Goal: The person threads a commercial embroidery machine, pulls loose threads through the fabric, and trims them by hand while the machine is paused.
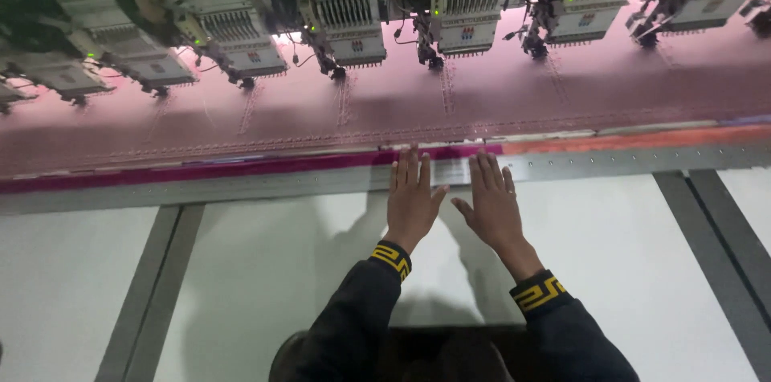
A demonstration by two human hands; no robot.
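White table (281, 269), taut pink fabric (482, 93); left hand (411, 199), right hand (494, 207) flat, fingers spread.

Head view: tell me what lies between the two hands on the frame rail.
In the head view, a small pale label strip on the grey frame rail lies between the left hand and right hand; lower down, only bare white table.
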